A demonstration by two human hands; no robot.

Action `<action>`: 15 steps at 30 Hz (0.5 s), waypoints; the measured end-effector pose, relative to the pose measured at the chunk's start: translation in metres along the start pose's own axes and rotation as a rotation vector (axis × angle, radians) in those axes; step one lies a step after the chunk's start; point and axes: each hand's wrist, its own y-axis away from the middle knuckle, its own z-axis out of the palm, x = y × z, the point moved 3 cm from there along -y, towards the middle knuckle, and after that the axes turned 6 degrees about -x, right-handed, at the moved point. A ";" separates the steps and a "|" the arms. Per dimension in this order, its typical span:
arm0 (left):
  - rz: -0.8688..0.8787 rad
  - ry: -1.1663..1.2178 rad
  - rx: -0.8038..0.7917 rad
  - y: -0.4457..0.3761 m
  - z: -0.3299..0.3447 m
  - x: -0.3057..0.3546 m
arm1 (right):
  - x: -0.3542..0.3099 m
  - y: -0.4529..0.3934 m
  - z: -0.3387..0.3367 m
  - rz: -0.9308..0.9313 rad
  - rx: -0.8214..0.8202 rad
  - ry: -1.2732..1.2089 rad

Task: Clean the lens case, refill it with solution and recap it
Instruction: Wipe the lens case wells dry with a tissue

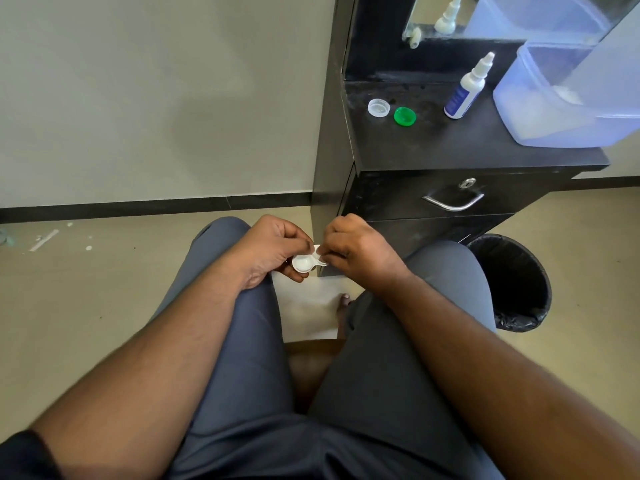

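Note:
A white lens case (304, 262) with both wells uncapped is held above my knees. My left hand (273, 251) grips its left well from the side. My right hand (356, 249) pinches the case's right end, and its fingers hide that well. A clear cap (378, 107) and a green cap (405, 116) lie side by side on the black cabinet top (433, 143). The white solution bottle (467, 88) with a blue label stands upright behind them, its nozzle uncovered.
A translucent plastic container (561, 102) sits at the cabinet's right. A drawer with a metal handle (452, 201) is below the top. A black-lined waste bin (512, 282) stands by my right knee. A white sheet (306, 306) lies on the floor between my legs.

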 end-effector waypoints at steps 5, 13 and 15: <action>0.028 -0.071 0.008 0.004 0.003 0.003 | 0.001 0.000 0.000 0.052 -0.033 -0.027; 0.066 -0.192 0.149 0.003 0.010 -0.001 | 0.016 -0.002 0.019 0.554 -0.035 -0.394; 0.098 -0.172 0.224 0.003 0.013 -0.001 | 0.017 -0.004 0.023 0.644 0.002 -0.492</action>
